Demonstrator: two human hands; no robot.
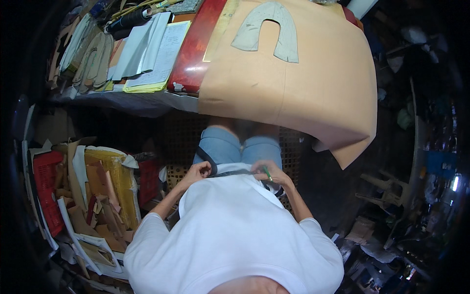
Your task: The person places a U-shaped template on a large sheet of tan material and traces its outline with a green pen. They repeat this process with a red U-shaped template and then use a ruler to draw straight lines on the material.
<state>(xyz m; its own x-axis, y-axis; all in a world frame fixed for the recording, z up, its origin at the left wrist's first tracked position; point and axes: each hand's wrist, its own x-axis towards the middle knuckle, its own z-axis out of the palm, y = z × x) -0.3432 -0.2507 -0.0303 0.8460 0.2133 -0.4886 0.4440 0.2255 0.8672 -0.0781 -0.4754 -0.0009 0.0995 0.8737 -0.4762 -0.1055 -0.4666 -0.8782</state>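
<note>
At my waist, over a white shirt (pixel 245 215) and light blue shorts (pixel 223 144), both hands are close to my body. My left hand (pixel 198 173) is closed on a black strap (pixel 207 160), which loops above the fingers and runs across my waist. The fingers of my right hand (pixel 272 173) are bent around a slim green pen-like tool (pixel 267 172), close to the strap's other end. Whether those fingers also grip the strap is unclear. A large tan leather-like sheet (pixel 303 93) drapes over the table ahead, with a pale U-shaped pattern piece (pixel 288 41) lying on it.
Papers (pixel 164 54) and a yellow-edged pad lie on the table's left, beside a red glossy surface (pixel 192 59). To my lower left, scraps (pixel 105 210) and a red crate (pixel 47 183) crowd the floor. Cluttered shelving (pixel 416 127) stands at right.
</note>
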